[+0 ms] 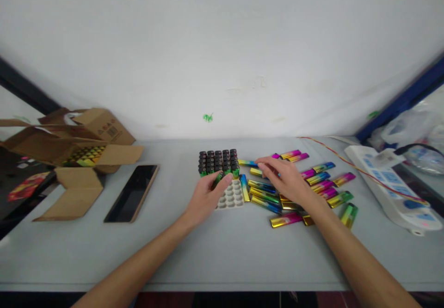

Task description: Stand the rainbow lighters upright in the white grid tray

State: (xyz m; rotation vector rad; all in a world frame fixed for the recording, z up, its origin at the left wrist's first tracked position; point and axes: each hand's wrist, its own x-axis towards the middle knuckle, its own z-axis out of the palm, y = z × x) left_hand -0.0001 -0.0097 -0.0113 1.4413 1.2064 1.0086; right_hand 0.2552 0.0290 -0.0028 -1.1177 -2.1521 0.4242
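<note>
A pale tray with round pockets (231, 198) lies mid-table. Rows of black-topped green cylinders (218, 158) stand in its far part, while its near pockets show bare. My left hand (204, 197) is closed around a green, dark-topped cylinder (218, 177) over the tray's left side. Right of the tray are scattered several shiny flat pieces in gold, blue, pink and green (265, 196). Over the far left of these pieces, my right hand (282, 176) has thumb and fingers near a blue-and-gold piece (248, 163); whether it grips anything is hidden.
A black-screened phone (132, 193) lies left of the tray. Farther left, an open cardboard box (120, 154) holds yellow-and-dark items. A white power strip (391, 185) with a red-yellow wire sits at the right, beside plastic bags (412, 125). A white wall rises behind.
</note>
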